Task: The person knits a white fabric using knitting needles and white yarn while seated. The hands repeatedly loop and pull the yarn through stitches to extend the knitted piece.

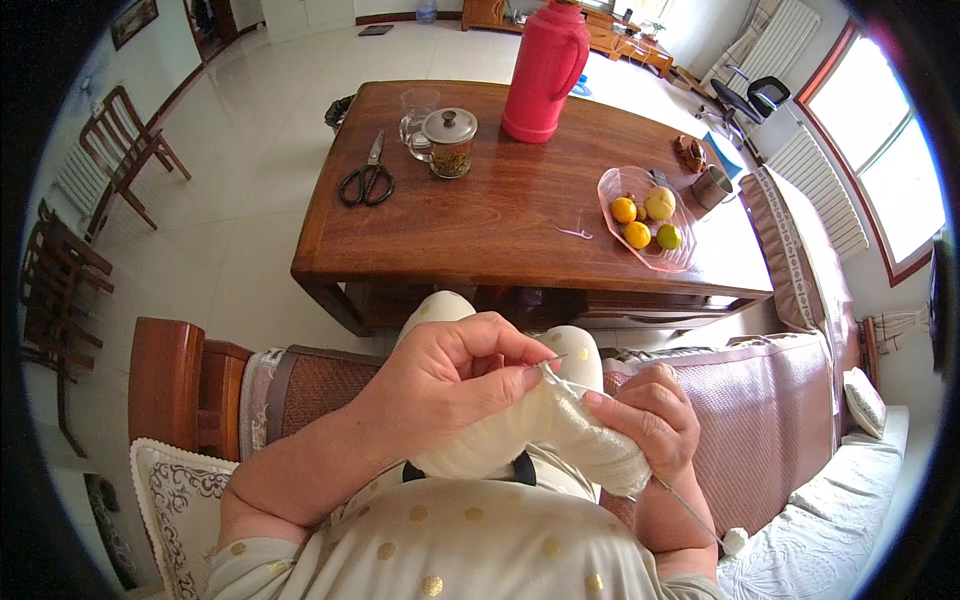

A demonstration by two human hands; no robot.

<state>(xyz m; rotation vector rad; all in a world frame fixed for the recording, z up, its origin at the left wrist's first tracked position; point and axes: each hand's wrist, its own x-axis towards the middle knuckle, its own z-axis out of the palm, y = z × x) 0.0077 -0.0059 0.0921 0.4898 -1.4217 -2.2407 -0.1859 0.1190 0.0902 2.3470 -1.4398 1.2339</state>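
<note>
Cream-coloured knitting [600, 442] hangs between my two hands above my lap. My left hand [480, 375] pinches the tip of a thin knitting needle [553, 361] and the edge of the knitting between thumb and index finger. On the other side, my right hand [652, 416] is closed around the knitting and a needle, its thumb along the stitches. A thin needle or cable [686, 508] sticks out below my right wrist, towards a small white ball [735, 540] on the seat cover. The fingers hide part of the stitches.
Ahead stands a wooden coffee table [465, 255] with black-handled scissors [367, 176], a lidded glass mug [450, 146], a red thermos flask [544, 75], a pink plastic fruit dish [652, 259] and a metal cup [711, 187]. A patterned cushion [180, 510] lies by my left arm.
</note>
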